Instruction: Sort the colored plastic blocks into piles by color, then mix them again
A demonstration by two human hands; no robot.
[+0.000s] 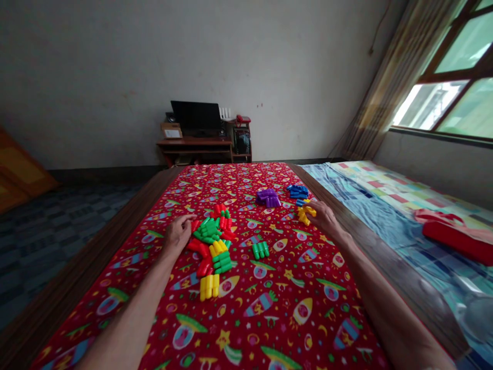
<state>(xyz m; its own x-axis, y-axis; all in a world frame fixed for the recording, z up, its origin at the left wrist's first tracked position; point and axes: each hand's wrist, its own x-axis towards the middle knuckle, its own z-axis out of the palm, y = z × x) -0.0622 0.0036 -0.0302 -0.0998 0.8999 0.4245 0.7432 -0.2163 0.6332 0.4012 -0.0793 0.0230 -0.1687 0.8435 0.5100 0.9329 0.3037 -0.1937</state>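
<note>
The mixed red, green and yellow plastic blocks [211,241] look smooth and glossy. The red rocket-print cloth [269,308] under them is matt fabric. The dark brown wooden tabletop [100,252] edge looks smooth.

The heap of plastic pieces [211,239] at the fingertips of my left hand [177,232] is a loose jumble of red, green and yellow. The pieces are short rounded rods joined side by side, and they lie flat and cross one another, left of centre. The small yellow cluster [305,213] touching my right hand [325,218] lies farther off, to the right: a few pieces tangled together.
</note>
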